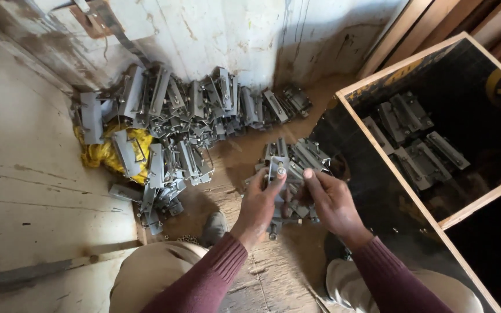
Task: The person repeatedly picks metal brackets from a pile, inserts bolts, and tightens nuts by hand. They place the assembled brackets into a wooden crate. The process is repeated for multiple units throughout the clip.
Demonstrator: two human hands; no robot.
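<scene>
My left hand [260, 203] grips a grey metal bracket [278, 169] by its upper end, thumb and fingers closed around it. My right hand [330, 199] holds the same bracket assembly from the right side, fingers curled on its lower part. Both hands hover over a small heap of grey metal brackets [300, 153] lying on the dusty floor just beyond them. Maroon sleeves cover both forearms. A bolt sticks out below the held piece, near my left wrist.
A long pile of grey metal brackets [181, 116] lies along the white wall, partly on a yellow bag [102, 152]. A wooden-framed crate [413, 191] lined in black stands at right, with a few brackets [416, 145] inside. My knees fill the bottom.
</scene>
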